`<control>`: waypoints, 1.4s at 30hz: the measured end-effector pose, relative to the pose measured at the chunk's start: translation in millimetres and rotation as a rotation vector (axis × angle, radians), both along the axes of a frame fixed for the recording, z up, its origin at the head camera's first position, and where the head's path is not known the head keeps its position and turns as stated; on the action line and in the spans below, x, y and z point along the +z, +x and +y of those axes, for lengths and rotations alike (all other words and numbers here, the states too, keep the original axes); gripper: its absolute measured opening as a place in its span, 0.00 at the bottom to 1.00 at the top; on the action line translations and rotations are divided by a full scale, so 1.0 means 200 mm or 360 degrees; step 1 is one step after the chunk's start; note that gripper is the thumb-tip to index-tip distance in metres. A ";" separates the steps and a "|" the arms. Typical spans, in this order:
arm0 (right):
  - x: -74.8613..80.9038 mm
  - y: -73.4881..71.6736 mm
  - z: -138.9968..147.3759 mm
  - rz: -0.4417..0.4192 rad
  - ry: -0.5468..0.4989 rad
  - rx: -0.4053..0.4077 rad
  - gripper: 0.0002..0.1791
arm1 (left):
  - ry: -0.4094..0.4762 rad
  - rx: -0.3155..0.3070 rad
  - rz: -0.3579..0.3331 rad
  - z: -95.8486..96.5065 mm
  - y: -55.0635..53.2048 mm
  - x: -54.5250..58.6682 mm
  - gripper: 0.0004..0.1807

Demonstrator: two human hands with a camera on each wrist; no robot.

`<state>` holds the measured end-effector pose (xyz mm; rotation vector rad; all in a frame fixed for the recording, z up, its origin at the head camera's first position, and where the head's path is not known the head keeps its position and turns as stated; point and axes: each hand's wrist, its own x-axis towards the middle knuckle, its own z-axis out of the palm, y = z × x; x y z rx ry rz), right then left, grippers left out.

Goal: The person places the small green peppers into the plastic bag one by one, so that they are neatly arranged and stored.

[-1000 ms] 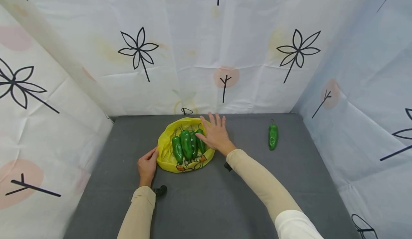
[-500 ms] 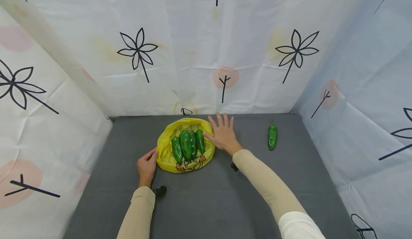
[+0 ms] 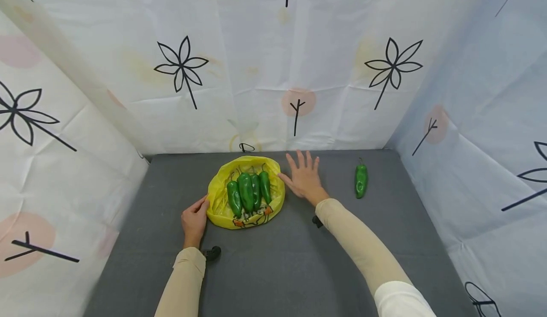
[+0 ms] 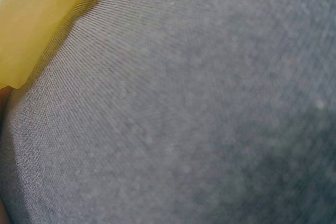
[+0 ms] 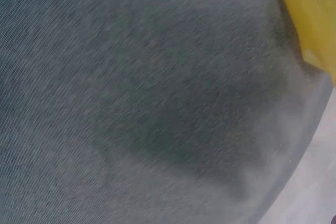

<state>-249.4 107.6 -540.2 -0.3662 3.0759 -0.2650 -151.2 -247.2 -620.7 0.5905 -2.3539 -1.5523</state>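
A yellow plastic bag (image 3: 217, 208), its mouth spread wide and its rim rolled low, lies on the table with several green peppers (image 3: 246, 191) side by side in it. At its left edge my left hand (image 3: 195, 219) pinches the rim between thumb and fingers. My right hand (image 3: 305, 179) is spread just right of the bag, fingers straight, holding nothing; whether the thumb touches the rim I cannot tell. One more green pepper (image 3: 361, 181) lies alone farther right. Each wrist view catches only part of the yellow bag (image 4: 37, 19), with the peppers out of sight.
The dark grey table (image 3: 265, 274) carries the bag and the lone pepper. White patterned cloth walls (image 3: 239, 70) stand at the back and both sides, with the back one right behind the table's far edge.
My right hand has moved right, from over the bag's right side to beside it, uncovering the rightmost pepper inside. The left hand has stayed at the rim.
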 end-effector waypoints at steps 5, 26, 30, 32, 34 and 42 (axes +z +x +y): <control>-0.01 0.01 0.06 -0.0053 0.0010 -0.0029 0.44 | 0.0011 0.0005 0.0003 0.00 0.00 0.01 0.20; -0.04 0.05 0.30 -0.0073 0.0112 -0.0147 0.46 | -0.0006 -0.0016 -0.0010 0.01 0.01 0.03 0.21; -0.04 0.07 0.34 -0.0077 0.0121 -0.0163 0.46 | -0.0007 -0.0006 -0.0030 0.01 0.02 0.03 0.21; -0.04 0.07 0.37 -0.0084 0.0115 -0.0174 0.46 | -0.0015 -0.0002 -0.0033 0.01 0.02 0.02 0.21; -0.04 0.07 0.39 -0.0097 0.0108 -0.0181 0.47 | -0.0025 0.0001 -0.0031 0.01 0.02 0.02 0.21; -0.08 0.08 0.51 -0.0047 0.0127 -0.0180 0.51 | -0.0056 0.0015 -0.0009 0.01 0.01 0.02 0.20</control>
